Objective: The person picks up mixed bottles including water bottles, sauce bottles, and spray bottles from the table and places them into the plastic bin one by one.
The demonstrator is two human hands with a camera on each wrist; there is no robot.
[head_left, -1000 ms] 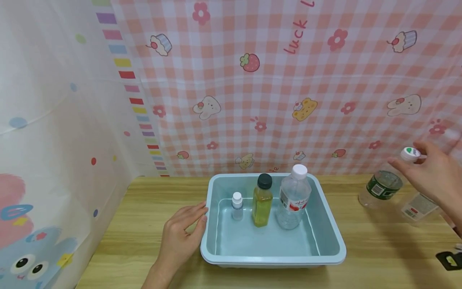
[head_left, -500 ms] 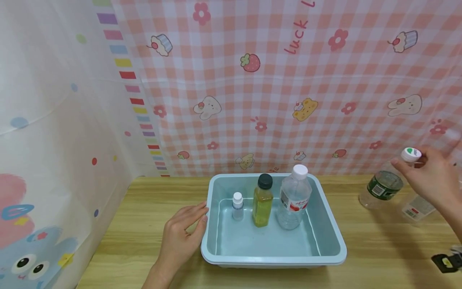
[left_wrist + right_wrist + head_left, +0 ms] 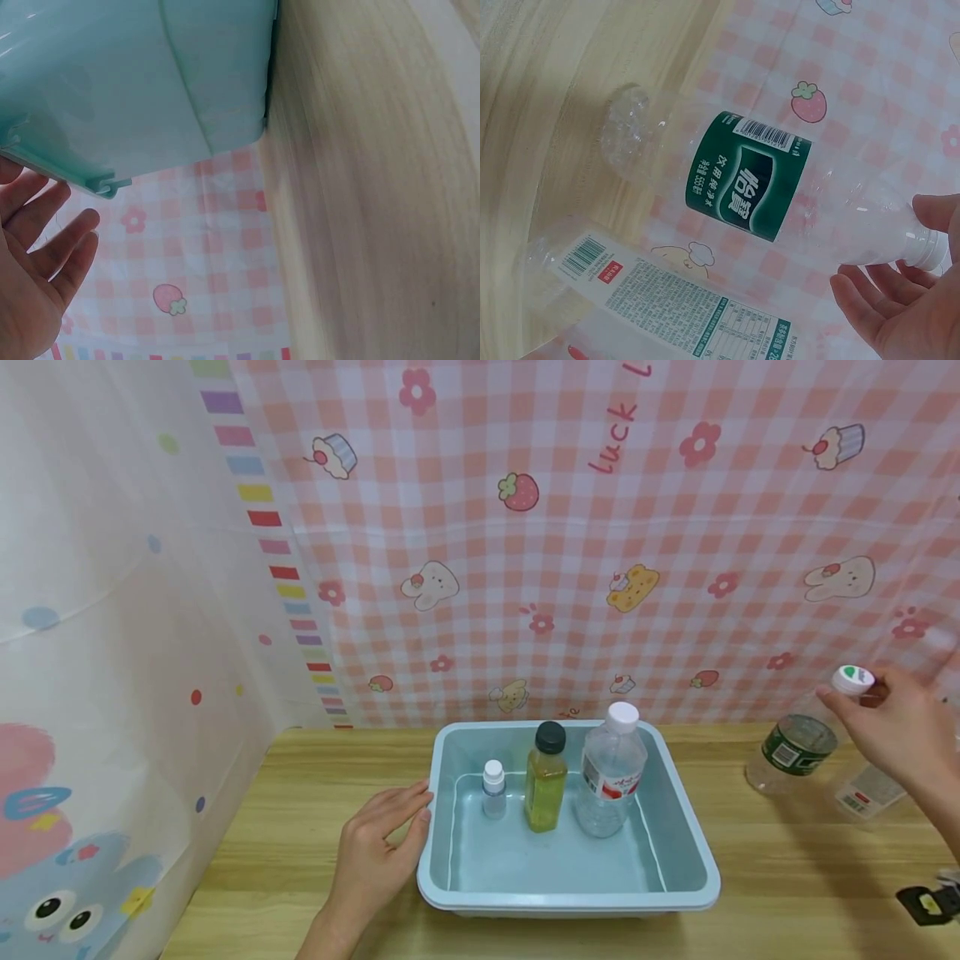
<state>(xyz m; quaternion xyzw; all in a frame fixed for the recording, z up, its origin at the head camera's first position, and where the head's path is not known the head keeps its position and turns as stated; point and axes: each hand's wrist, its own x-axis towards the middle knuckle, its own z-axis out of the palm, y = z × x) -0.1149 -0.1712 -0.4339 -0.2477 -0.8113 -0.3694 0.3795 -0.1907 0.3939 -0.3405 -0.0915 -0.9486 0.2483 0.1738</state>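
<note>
A clear plastic water bottle with a green label [image 3: 799,745] stands on the table at the right in the head view. My right hand [image 3: 903,718] holds its neck just below the white cap, thumb on one side and fingers on the other, as the right wrist view shows. Close beside it is a second clear bottle with a pale printed label [image 3: 679,296], partly hidden by my hand in the head view. My left hand [image 3: 378,843] rests against the left rim of a light blue basin [image 3: 570,900], its fingers mostly straight along the outside edge.
Inside the basin stand a small white-capped bottle [image 3: 493,793], a black-capped bottle of yellow-green liquid [image 3: 546,785] and a large clear bottle with a white cap [image 3: 611,777]. A pink checked cloth [image 3: 480,568] hangs behind the wooden table [image 3: 750,893].
My right hand has shifted slightly to the right around the bottle neck. The green-labelled bottle, the basin and my left hand stay in place.
</note>
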